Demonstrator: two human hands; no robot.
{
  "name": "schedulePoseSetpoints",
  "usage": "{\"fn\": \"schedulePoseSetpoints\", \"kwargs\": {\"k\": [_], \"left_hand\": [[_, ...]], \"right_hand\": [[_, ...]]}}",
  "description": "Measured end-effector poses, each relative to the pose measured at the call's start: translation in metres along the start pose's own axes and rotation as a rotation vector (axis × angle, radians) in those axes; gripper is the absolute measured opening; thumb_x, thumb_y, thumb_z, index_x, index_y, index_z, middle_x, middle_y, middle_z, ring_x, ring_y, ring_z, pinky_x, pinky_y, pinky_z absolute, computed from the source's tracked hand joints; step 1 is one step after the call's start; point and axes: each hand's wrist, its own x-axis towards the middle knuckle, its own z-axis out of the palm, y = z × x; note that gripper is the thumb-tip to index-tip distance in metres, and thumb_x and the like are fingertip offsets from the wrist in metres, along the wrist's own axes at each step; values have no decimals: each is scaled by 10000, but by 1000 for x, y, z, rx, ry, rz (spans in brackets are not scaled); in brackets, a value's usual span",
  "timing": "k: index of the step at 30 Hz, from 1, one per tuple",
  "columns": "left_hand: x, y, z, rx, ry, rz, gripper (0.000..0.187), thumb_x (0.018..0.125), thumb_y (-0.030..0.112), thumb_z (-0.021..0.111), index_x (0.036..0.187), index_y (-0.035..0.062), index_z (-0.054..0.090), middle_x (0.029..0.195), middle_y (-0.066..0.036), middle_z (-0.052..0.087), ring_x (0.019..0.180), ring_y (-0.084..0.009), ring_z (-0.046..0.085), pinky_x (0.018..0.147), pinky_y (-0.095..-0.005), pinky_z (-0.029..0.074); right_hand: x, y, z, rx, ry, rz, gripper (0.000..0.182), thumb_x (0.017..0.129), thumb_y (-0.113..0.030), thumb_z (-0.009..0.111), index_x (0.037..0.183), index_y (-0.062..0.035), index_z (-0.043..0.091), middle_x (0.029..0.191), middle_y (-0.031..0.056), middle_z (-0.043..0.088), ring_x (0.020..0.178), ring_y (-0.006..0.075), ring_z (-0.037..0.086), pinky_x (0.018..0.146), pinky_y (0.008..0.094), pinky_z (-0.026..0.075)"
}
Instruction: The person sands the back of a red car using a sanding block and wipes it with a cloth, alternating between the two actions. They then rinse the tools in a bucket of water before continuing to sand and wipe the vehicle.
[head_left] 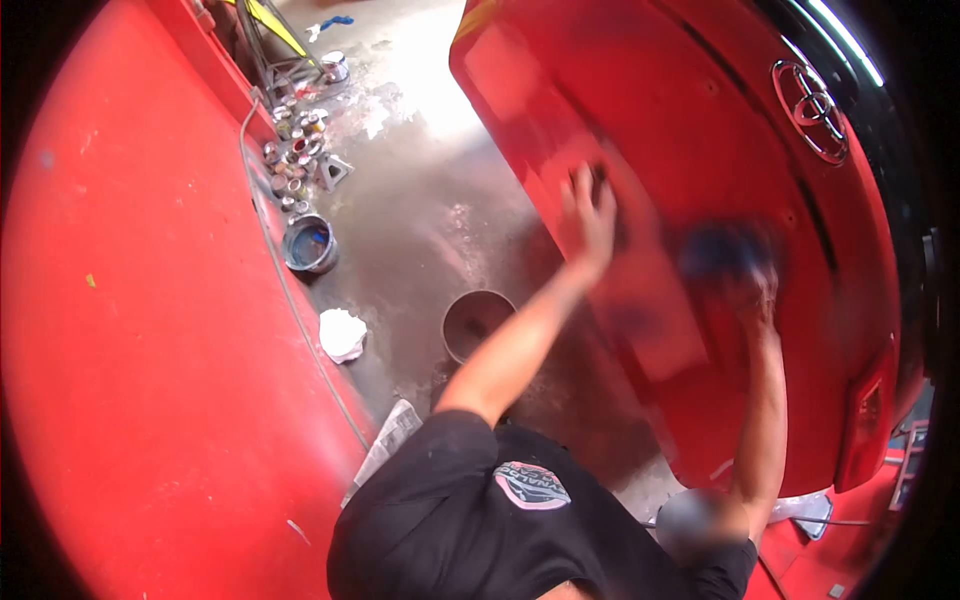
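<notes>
A red car's rear panel (700, 160) slants across the right side, with a Toyota emblem (812, 112) near its upper edge. My left hand (592, 212) lies against the panel by a dull, lighter strip, fingers stretched out. A dark patch shows beside its fingertips. Farther right, my right hand (757, 288) presses a dark blue cloth (722, 250) on the red paint. Motion blurs both the cloth and the fingers on it.
A red wall (150, 320) curves along the left, a hose (283, 270) running at its edge. Several small cans (298, 150), a bucket of dark liquid (310, 245) and a white crumpled wad (342, 335) stand along it. A round container (478, 318) is on the floor below my left forearm.
</notes>
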Motion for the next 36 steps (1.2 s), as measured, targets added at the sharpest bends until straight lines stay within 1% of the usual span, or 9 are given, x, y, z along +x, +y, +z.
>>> {"fn": "schedulePoseSetpoints", "kwargs": {"k": [2, 4, 9, 13, 20, 25, 27, 32, 36], "left_hand": [[-17, 5, -3, 51, 60, 164, 530, 1091, 331, 617, 1544, 63, 554, 1476, -271, 629, 1363, -479, 576, 1143, -533, 479], [16, 1, 6, -72, -172, -191, 449, 1088, 315, 618, 1468, 76, 600, 1375, -252, 671, 1317, -473, 607, 1099, -546, 494], [132, 11, 17, -17, -147, -417, 362, 1076, 309, 633, 1353, 76, 616, 1232, -234, 684, 1203, -449, 664, 980, -526, 544], [-10, -19, 9, 13, -14, -47, 464, 1082, 322, 630, 1481, 90, 585, 1330, -272, 652, 1246, -457, 656, 1018, -536, 541], [151, 2, 17, 28, -193, -335, 458, 1074, 355, 632, 1467, 124, 581, 1337, -290, 666, 1157, -511, 686, 938, -584, 565], [10, -16, 8, -25, -124, -196, 543, 1075, 337, 644, 1496, 5, 557, 1484, -265, 632, 1402, -466, 578, 1177, -519, 469], [-17, -16, 3, -11, -50, 20, 483, 1074, 329, 634, 1443, 22, 581, 1433, -246, 656, 1347, -458, 611, 1120, -524, 500], [142, -5, 23, -17, -150, -286, 356, 1061, 324, 619, 1290, 52, 598, 1224, -226, 715, 1152, -456, 670, 976, -552, 531], [49, -36, 36, -51, 15, -83, 462, 1061, 286, 662, 1426, 8, 616, 1310, -259, 691, 1249, -449, 657, 1041, -518, 532]], "right_hand": [[-4, 5, 2, -18, -1, -4, 595, 778, -69, 744, 1372, -95, 720, 1454, 225, 575, 1393, 477, 511, 1236, 632, 382], [-4, 5, 1, -28, -9, -15, 598, 778, -66, 742, 1375, -97, 720, 1456, 225, 574, 1390, 478, 512, 1236, 632, 383], [-4, 1, -3, -6, -28, -3, 611, 762, -53, 754, 1370, -99, 722, 1456, 209, 577, 1386, 468, 518, 1231, 637, 388], [-5, 3, 9, 23, 41, 18, 596, 762, -62, 767, 1355, -106, 727, 1450, 207, 580, 1385, 465, 520, 1235, 643, 382], [1, -2, -5, -2, -16, -13, 594, 753, -63, 763, 1344, -108, 727, 1426, 201, 587, 1386, 459, 520, 1227, 638, 400], [0, -6, 1, 63, -25, 92, 598, 743, -70, 768, 1338, -111, 729, 1418, 208, 584, 1385, 462, 517, 1246, 649, 370], [0, 2, 0, -37, -10, 18, 593, 749, -68, 765, 1339, -116, 732, 1432, 208, 580, 1387, 469, 514, 1243, 642, 374], [-2, -1, -1, 8, -18, 18, 584, 749, -69, 767, 1331, -113, 739, 1445, 202, 585, 1391, 459, 516, 1239, 626, 383], [1, -4, -2, 26, 19, 43, 563, 754, -87, 780, 1316, -108, 745, 1428, 193, 599, 1384, 443, 527, 1242, 619, 385]]}}
